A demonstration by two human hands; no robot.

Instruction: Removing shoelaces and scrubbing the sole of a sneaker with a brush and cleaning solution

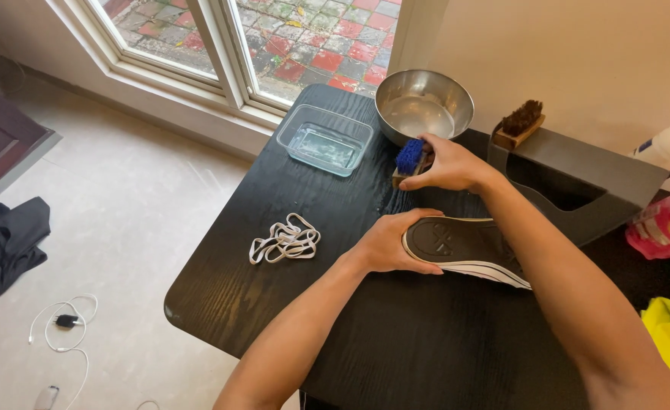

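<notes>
The left hand (386, 244) grips the toe end of a sneaker (468, 249) turned sole-up, its fingers curled around the rubber edge; the shoe lies near the middle of the black wooden tabletop (289, 304), its dark sole facing up and a white sidewall showing along the near edge. The right hand (447, 165) is closed around a blue-bristled brush (410, 157), holding it by its wooden block just beyond the shoe, close to the steel bowl (424, 105) that stands at the far edge of the tabletop. Left of the bowl, by the far left corner, sits a clear rectangular container (325, 139) with a little water in it. A loose tangle of white shoelaces (285, 239) lies toward the left edge, well apart from the shoe. A brown-bristled brush (520, 124) rests on a grey stand (578, 178) at the right side. On the floor to the left lie a dark cloth (4, 243) and a white cable (65, 334).
</notes>
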